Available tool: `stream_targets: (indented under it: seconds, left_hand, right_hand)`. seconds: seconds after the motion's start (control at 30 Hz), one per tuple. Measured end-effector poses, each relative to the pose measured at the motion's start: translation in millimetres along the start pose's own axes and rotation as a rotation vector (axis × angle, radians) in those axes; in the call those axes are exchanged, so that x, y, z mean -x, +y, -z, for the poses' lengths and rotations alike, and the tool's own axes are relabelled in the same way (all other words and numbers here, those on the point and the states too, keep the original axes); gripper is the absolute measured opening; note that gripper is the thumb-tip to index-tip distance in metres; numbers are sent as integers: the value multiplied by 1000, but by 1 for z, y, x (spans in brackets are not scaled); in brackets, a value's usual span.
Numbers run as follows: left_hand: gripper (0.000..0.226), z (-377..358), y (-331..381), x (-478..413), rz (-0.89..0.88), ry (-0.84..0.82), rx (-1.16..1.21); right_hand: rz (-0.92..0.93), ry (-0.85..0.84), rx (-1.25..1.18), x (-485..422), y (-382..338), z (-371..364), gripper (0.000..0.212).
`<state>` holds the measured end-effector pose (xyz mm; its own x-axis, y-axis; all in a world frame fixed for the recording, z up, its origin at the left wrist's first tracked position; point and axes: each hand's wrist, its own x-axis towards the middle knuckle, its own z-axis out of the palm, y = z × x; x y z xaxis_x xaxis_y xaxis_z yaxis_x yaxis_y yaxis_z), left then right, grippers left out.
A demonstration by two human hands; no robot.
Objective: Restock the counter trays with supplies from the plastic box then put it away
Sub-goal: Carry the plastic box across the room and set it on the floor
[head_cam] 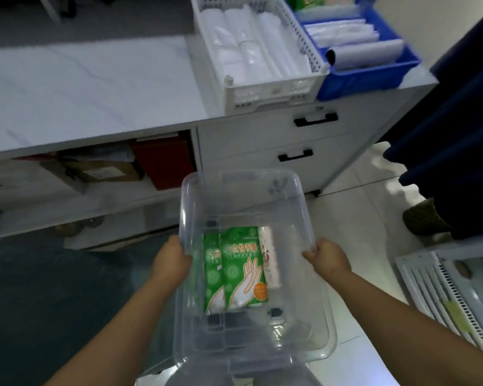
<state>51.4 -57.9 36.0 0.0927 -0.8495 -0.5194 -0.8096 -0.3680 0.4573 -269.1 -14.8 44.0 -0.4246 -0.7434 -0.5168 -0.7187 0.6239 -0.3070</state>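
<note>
I hold a clear plastic box (243, 185) in front of me, above the floor and below the counter edge. My left hand (170, 259) grips its left rim and my right hand (328, 256) grips its right rim. Inside lie two green packs of disposable gloves (239, 271) and a pale narrow pack (271, 260) beside them. On the white counter (89, 90) stand a white slotted tray (273, 93) full of white plastic bags and a blue tray (371, 76) with clear and white packets.
Under the trays the cabinet has two drawers with black handles (315, 119). Open shelves at the left hold cardboard boxes (103, 168) and a red box (165, 160). A dark curtain (463, 129) hangs at right. A white slotted tray (441, 291) sits low right.
</note>
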Motion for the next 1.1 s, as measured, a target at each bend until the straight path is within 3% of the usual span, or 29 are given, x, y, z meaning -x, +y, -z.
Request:
stream_targets:
  seconds: [0.17, 0.57, 0.77, 0.97, 1.1]
  left_hand:
    - [16, -48, 96, 14, -143, -37, -81]
    - [29, -178, 355, 72, -449, -125, -141]
    - [27, -202, 455, 84, -593, -132, -175]
    - [18, -219, 542, 49, -620, -178, -122]
    - [18, -227, 602, 8, -635, -193, -84]
  right_hand:
    - [-95, 53, -85, 4, 93, 63, 38]
    - [-228, 272, -206, -6, 316, 226, 27]
    - [-253, 419, -249, -24, 371, 291, 17]
    - [-273, 533, -287, -71, 396, 346, 40]
    - [-302, 561, -310, -125, 399, 384, 34]
